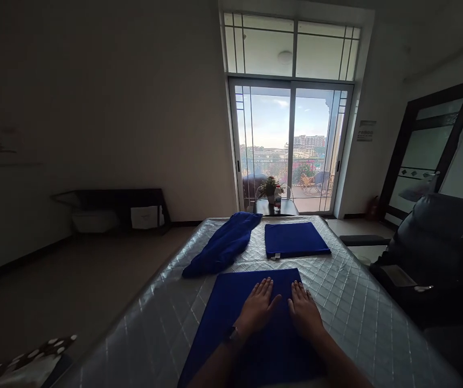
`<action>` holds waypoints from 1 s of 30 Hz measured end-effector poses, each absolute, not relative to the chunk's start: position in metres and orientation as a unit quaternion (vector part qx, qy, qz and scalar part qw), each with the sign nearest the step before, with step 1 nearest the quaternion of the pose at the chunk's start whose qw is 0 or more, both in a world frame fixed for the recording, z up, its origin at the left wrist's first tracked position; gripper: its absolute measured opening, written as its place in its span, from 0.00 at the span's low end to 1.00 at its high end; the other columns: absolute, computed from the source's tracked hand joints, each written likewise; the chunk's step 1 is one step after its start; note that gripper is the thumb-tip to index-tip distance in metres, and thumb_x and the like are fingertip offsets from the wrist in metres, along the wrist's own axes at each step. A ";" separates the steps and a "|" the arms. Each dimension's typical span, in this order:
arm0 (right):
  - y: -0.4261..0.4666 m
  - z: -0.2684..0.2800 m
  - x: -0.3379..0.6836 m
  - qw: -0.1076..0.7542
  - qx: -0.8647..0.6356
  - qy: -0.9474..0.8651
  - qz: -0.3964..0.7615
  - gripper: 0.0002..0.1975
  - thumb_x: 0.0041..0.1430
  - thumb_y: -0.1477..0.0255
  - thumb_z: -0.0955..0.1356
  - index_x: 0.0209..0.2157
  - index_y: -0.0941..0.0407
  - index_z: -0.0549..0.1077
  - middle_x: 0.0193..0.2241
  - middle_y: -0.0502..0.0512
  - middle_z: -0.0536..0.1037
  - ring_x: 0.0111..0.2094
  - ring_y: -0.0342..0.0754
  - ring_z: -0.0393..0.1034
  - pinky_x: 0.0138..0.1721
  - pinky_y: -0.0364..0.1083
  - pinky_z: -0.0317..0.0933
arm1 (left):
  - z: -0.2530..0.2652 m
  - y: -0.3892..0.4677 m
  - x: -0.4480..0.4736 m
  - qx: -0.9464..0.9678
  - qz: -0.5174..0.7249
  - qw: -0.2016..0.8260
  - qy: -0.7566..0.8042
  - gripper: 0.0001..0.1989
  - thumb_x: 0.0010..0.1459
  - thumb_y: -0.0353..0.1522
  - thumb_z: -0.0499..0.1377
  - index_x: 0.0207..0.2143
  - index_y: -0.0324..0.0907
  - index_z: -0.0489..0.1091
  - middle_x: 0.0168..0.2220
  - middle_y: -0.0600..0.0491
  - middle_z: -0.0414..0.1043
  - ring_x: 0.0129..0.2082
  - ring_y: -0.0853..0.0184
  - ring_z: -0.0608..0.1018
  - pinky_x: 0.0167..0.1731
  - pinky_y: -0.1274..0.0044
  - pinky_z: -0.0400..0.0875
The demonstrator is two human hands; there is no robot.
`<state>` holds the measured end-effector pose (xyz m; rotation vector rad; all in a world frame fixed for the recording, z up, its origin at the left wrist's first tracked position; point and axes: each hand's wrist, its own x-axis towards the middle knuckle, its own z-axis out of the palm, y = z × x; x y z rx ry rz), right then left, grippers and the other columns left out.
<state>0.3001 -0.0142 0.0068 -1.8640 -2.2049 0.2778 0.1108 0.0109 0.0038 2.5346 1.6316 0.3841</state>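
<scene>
A blue cloth (211, 318) lies spread flat in front of me on the silver quilted table cover (154, 318). My left hand (258, 307) rests palm down on it, fingers stretched forward and thumb apart. Beside it, my right hand (304, 308) also lies flat near the cloth's right edge, its fingers extended. Neither hand grips anything. Farther off, a neatly folded blue cloth (296, 238) with a small white tag sits at the right. A crumpled blue cloth (225, 242) is heaped at the far left of the table. My forearms cover part of the near cloth.
Past the table's far edge stand a potted plant (270, 186) and a bottle (277, 199) on a small dark table (259, 208). A black armchair (449, 242) is close on the right. A low dark shelf (122, 199) stands along the left wall.
</scene>
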 end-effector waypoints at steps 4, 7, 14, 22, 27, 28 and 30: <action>-0.013 0.004 0.298 0.124 -0.647 -0.746 0.097 0.33 0.69 0.65 0.49 0.71 0.64 0.47 0.73 0.59 0.46 0.73 0.51 0.38 0.72 0.54 0.36 | -0.003 0.015 0.058 0.788 0.109 0.042 0.605 0.37 0.69 0.51 0.35 0.71 0.39 0.50 0.73 0.44 0.50 0.73 0.57 0.53 0.71 0.58 0.51; -0.012 0.002 0.298 0.122 -0.648 -0.746 0.088 0.33 0.69 0.65 0.49 0.71 0.64 0.48 0.73 0.58 0.46 0.73 0.51 0.38 0.72 0.54 0.36 | -0.005 0.012 0.025 0.765 0.105 0.031 0.635 0.38 0.69 0.51 0.34 0.70 0.36 0.50 0.73 0.41 0.50 0.73 0.56 0.53 0.71 0.58 0.51; -0.010 0.000 0.298 0.115 -0.648 -0.750 0.071 0.33 0.69 0.65 0.50 0.70 0.64 0.50 0.72 0.60 0.49 0.73 0.50 0.40 0.71 0.54 0.38 | -0.016 0.009 -0.003 0.736 0.115 -0.006 0.667 0.41 0.68 0.51 0.33 0.69 0.31 0.51 0.72 0.39 0.52 0.72 0.54 0.57 0.70 0.58 0.54; -0.007 0.001 0.296 0.086 -0.655 -0.749 0.063 0.33 0.68 0.66 0.50 0.70 0.65 0.51 0.72 0.62 0.51 0.73 0.51 0.41 0.70 0.54 0.40 | -0.033 0.021 -0.026 0.719 0.155 -0.021 0.677 0.40 0.68 0.52 0.35 0.68 0.31 0.55 0.71 0.38 0.55 0.71 0.54 0.58 0.69 0.59 0.55; 0.011 0.017 0.296 0.077 -0.645 -0.758 0.065 0.33 0.68 0.64 0.51 0.68 0.66 0.58 0.70 0.65 0.58 0.71 0.55 0.49 0.70 0.56 0.43 | -0.040 0.025 -0.037 0.712 0.178 -0.014 0.679 0.42 0.67 0.53 0.37 0.68 0.30 0.55 0.71 0.35 0.55 0.72 0.52 0.58 0.69 0.59 0.55; 0.016 0.020 0.295 0.081 -0.643 -0.759 0.063 0.33 0.68 0.64 0.51 0.68 0.66 0.58 0.70 0.65 0.57 0.71 0.55 0.48 0.70 0.55 0.43 | -0.040 0.025 -0.036 0.713 0.178 -0.011 0.678 0.43 0.67 0.54 0.38 0.68 0.29 0.55 0.71 0.35 0.55 0.72 0.52 0.58 0.69 0.59 0.55; 0.027 0.026 0.293 0.089 -0.639 -0.762 0.058 0.33 0.69 0.62 0.51 0.69 0.66 0.54 0.71 0.64 0.53 0.72 0.53 0.44 0.70 0.53 0.41 | -0.037 0.023 -0.035 0.709 0.180 0.001 0.682 0.44 0.66 0.55 0.37 0.68 0.29 0.53 0.71 0.35 0.53 0.72 0.51 0.57 0.69 0.59 0.54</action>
